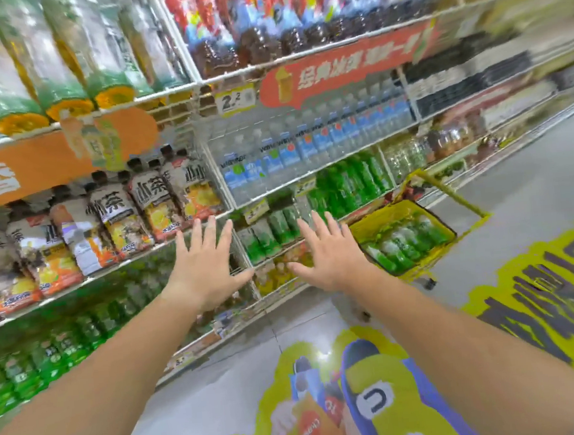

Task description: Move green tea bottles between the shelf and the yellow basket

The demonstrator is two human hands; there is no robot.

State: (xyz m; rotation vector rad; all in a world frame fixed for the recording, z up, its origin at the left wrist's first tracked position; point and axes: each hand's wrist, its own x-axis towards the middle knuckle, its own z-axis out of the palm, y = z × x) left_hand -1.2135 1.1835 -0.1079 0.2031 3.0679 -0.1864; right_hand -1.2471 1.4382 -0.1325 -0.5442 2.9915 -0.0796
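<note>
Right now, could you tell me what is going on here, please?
Someone faces the drinks shelf with the left hand and the right hand stretched out, fingers spread, holding nothing. The yellow basket sits on the floor to the right with green tea bottles lying in it. More green bottles stand on the shelf.

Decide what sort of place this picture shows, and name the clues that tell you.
Most likely a shop's drinks aisle: wire shelves packed with bottled drinks, price tags on the shelf edges, and a yellow basket on the floor.
</note>
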